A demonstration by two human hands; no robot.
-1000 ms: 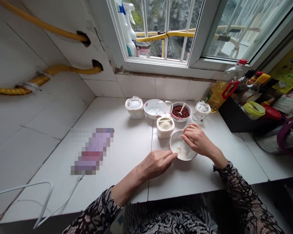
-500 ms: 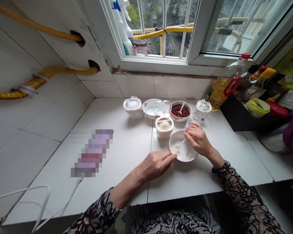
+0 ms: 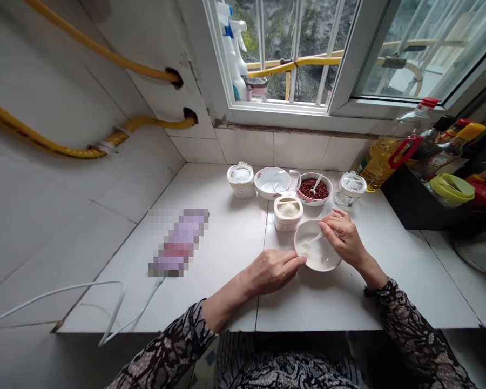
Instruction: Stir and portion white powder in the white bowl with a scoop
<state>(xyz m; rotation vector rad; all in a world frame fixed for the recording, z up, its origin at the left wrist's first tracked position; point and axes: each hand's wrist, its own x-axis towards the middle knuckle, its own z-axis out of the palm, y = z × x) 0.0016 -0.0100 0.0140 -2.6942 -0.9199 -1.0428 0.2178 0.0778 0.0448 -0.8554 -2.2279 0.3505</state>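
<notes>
A white bowl with a pink rim [image 3: 322, 263] sits on the white tiled counter in front of me. My left hand [image 3: 277, 268] pinches its left edge between thumb and fingers. A small white spoon [image 3: 316, 238] is in my closed right hand [image 3: 342, 236], its tip down in the bowl among a pale, whitish substance. Just behind the bowl stands an open cream container [image 3: 288, 222] filled with white granules. Behind that, another bowl [image 3: 315, 202] is full of small dark red beans or grains, with a white spoon [image 3: 316, 185] lying in it.
Along the back are a lidded white jar [image 3: 241, 186], a flowered bowl [image 3: 263, 175] holding a clear lid or cup, and a clear jar [image 3: 350, 189]. An oil bottle [image 3: 378, 156] and a black box of bottles [image 3: 405, 200] stand right. Left lies a blurred phone-like object [image 3: 178, 243] with a white cable [image 3: 123, 302].
The whole view has shifted, so the counter and things appear farther right. In the bowl, the spoon tip has moved slightly in the whitish substance. Both hands keep their grips.
</notes>
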